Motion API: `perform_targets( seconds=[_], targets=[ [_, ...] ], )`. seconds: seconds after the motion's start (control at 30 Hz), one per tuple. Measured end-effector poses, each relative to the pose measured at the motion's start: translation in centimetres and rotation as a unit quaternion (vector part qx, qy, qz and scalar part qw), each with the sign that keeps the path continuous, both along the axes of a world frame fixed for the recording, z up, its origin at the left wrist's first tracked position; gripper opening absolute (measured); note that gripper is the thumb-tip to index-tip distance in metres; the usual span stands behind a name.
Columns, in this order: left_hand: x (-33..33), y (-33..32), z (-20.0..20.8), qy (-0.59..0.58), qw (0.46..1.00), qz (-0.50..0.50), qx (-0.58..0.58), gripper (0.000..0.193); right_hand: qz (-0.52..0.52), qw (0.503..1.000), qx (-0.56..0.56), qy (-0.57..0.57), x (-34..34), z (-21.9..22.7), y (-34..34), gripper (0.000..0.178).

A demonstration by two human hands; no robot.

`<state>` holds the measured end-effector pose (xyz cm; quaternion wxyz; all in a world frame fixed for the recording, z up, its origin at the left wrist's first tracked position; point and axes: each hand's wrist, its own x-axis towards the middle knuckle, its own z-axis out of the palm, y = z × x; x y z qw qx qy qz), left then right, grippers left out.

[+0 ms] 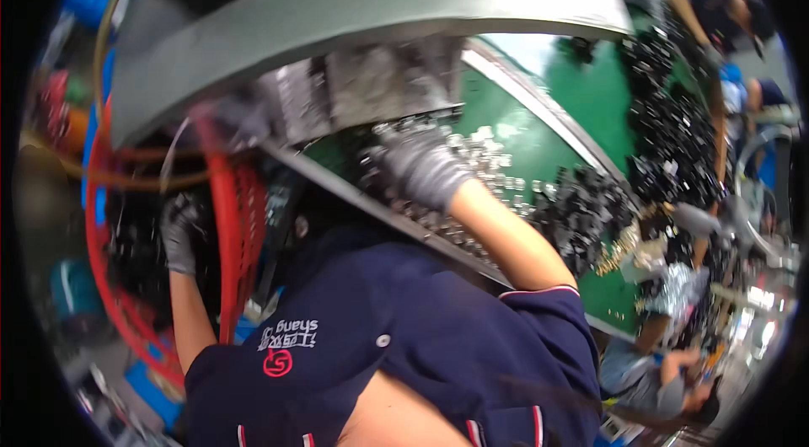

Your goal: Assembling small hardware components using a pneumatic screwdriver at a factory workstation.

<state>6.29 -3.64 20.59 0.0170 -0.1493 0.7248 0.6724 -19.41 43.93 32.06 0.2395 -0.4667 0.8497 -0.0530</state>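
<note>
My right hand point(425, 167), in a grey glove, reaches over the green worktable among small shiny metal pieces point(484, 150). Its fingers, smeared by motion, touch or hover beside dark small parts at the table's near edge; whether they grip one does not show. My left hand point(179, 232), also grey-gloved, is down inside a red plastic basket point(226, 228) at the left. Dark parts point(139, 232) lie in that basket around the hand. The left fingers are blurred, and any hold is hidden.
A large grey machine frame point(371, 5) arches across the front, with a metal block point(383, 85) beneath it. Black parts point(586, 211) are heaped right of my right arm, and a bigger black heap point(670, 127) lies beyond a metal rail point(548, 110). Other people work at the right.
</note>
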Motion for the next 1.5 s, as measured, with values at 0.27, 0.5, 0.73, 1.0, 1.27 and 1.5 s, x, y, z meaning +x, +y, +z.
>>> perform_targets(
  seconds=[0.27, 0.5, 0.73, 1.0, 1.27, 1.5],
  targets=[
    [-4.1, 21.1, 20.8, 0.268, 0.839, 0.065, 0.469, 0.039, -0.029, 0.988, -0.138, 0.067, -0.4, -2.2, 1.2, 0.025],
    [-10.4, 27.6, 11.6, 0.079, 0.953, 0.056, 0.287, 0.060, -0.036, 0.987, -0.106, 0.116, 0.0, -2.6, -1.3, 0.025],
    [-12.8, 29.6, 9.2, 0.056, 0.922, 0.066, 0.376, 0.049, -0.049, 0.975, -0.143, 0.164, 0.6, -3.6, -1.0, 0.029],
    [-14.7, 30.5, 11.0, -0.005, 0.939, 0.061, 0.339, 0.041, -0.215, 0.907, -0.362, -0.028, 0.8, -1.8, 0.8, 0.018],
    [-15.6, 32.3, 11.3, 0.021, 0.980, 0.024, 0.196, 0.046, -0.369, 0.757, -0.447, -0.300, 4.1, 3.7, 0.9, 0.015],
    [-16.0, 33.6, 12.7, 0.062, 0.974, 0.056, 0.211, 0.050, -0.208, 0.870, -0.441, 0.070, 4.7, 2.2, 1.2, 0.018]
  ],
)
